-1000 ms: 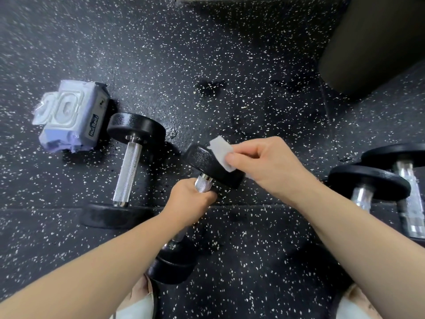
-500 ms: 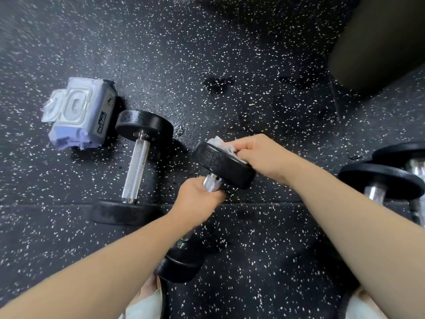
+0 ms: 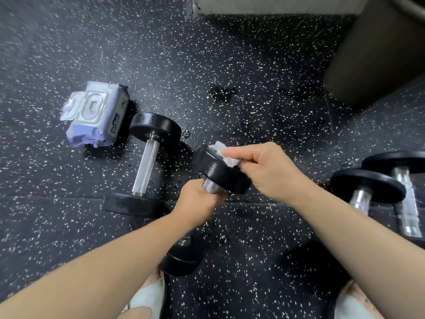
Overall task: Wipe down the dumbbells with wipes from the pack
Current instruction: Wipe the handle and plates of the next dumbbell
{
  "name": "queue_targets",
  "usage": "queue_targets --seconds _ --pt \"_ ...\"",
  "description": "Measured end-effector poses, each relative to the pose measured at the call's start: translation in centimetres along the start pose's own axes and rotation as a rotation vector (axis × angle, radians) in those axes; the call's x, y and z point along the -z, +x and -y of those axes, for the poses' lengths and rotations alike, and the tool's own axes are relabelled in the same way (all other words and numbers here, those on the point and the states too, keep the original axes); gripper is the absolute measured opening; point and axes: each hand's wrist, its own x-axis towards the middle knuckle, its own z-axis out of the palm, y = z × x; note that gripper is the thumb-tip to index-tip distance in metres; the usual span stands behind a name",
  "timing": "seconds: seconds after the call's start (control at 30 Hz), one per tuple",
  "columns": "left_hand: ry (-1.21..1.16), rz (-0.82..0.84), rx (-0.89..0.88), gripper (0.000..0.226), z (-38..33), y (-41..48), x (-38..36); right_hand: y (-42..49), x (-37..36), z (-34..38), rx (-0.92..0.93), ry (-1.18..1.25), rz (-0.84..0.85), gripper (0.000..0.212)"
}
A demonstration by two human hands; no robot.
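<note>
Midway, at a guess. Left hand [image 3: 197, 201] clenched round the handle of the raised dumbbell [image 3: 222, 174]; right hand [image 3: 264, 168] pinching a wipe [image 3: 222, 153] against its far head. Pack [image 3: 97, 113] at ten o'clock; three floor dumbbells seemingly unwiped.

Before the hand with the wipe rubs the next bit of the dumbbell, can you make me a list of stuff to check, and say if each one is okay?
1. Left hand wrapped around the handle of the held dumbbell: ok.
2. Wipe pinched in the right hand and pressed on the top weight: ok.
3. Bottom weight of the held dumbbell off the floor or resting on it: cannot tell.
4. Wipe clean enough for more rubbing: looks white where it shows, but the rubbing side is hidden, so cannot tell.
5. Pack of wipes close by for a fresh one: ok, lying beside the other dumbbell.
6. Pack's lid open or shut: cannot tell, too blurry.
</note>
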Motion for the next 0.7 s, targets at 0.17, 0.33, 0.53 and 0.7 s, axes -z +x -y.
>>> queue_targets --seconds 0.17,0.33,0.53,0.7 --pt "-0.048 0.019 -0.081 0.037 -0.4 -0.5 0.1 0.0 -0.6 3.1 0.116 -0.040 0.012 0.042" --pt "-0.092 -0.027 -0.161 0.034 -2.6 -0.6 -1.5 -0.3 0.6 4.8 0.220 -0.082 0.048 0.047" --pt "-0.074 -0.065 -0.087 0.035 -2.9 0.5 -2.5 1.1 1.8 4.0 0.143 -0.038 0.094 0.049" --pt "0.004 -0.092 -0.129 0.038 -3.0 0.3 -2.3 2.8 2.4 2.9 0.065 -0.190 0.083 0.052"
